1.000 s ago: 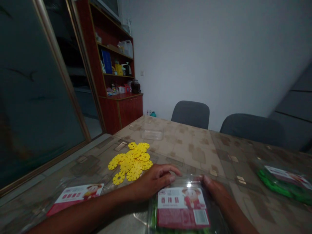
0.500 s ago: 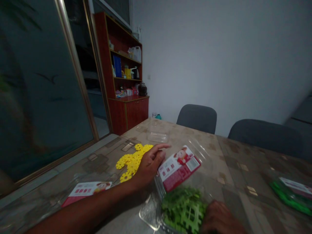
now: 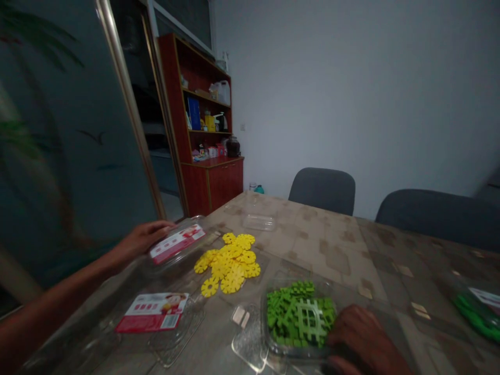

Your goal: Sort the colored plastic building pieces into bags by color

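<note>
My left hand (image 3: 150, 235), out at the left, is closed on the edge of a clear plastic lid (image 3: 192, 249) with a red and white label. Near the table's front, a clear plastic box (image 3: 283, 350) without a cover holds green flat building pieces (image 3: 300, 315). At its right side rests my right hand (image 3: 361, 338), fingers curled round the wall; the fingertips are partly hidden. Between the hands lies a loose heap of yellow flower-shaped discs (image 3: 230, 263). A second labelled lid (image 3: 152, 312) lies on the table below my left hand.
An uncovered clear tray (image 3: 260, 223) stands toward the far table edge. At far right is a labelled box with bright green contents (image 3: 478, 315). Two grey chairs (image 3: 322, 190) stand behind the table (image 3: 332, 255). A red shelf cabinet (image 3: 222, 182) is at the back left.
My left hand has carried the labelled lid off the box of green pieces, leftward past the yellow discs. My right hand stays at the box. The view has shifted slightly left.
</note>
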{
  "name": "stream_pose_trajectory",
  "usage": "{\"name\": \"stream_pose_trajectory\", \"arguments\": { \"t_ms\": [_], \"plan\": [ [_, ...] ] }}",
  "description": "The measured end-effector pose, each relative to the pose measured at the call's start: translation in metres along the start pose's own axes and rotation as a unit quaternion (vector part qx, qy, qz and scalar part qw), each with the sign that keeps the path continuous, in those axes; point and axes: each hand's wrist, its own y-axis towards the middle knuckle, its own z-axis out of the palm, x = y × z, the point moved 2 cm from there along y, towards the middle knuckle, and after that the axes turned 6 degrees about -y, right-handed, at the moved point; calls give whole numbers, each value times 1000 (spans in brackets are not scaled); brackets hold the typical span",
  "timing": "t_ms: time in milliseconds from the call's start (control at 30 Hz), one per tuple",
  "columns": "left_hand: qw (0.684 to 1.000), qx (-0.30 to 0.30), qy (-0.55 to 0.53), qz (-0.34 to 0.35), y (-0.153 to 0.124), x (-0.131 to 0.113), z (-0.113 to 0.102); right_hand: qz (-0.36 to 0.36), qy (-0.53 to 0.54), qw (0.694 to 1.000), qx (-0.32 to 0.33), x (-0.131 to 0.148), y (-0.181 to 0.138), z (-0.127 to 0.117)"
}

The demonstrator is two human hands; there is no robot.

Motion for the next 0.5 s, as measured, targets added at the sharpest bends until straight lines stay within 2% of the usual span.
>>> {"name": "stream_pose_trajectory", "arguments": {
  "t_ms": [67,133,167,267,333,400,467,500],
  "plan": [
    [999,-2,28,-19,-11,35,-23,6,12,1000,6,-2,2,4],
    [998,-7,65,-20,-20,65,-36,16,21,1000,17,-3,5,6],
    [996,17,87,-15,-23,77,-40,19,22,999,26,-4,7,7],
    [987,28,156,31,-24,98,-48,19,13,999,49,-3,15,7],
    [981,3,185,56,-19,96,-48,17,6,999,42,-4,18,8],
    [977,-23,196,78,-15,82,-40,19,5,1000,21,-6,20,12],
    [977,-33,187,100,-16,57,-20,16,5,1000,-5,-10,21,16],
    [981,-17,167,102,-19,42,-6,16,5,1000,-16,-11,22,17]
  ]
}}
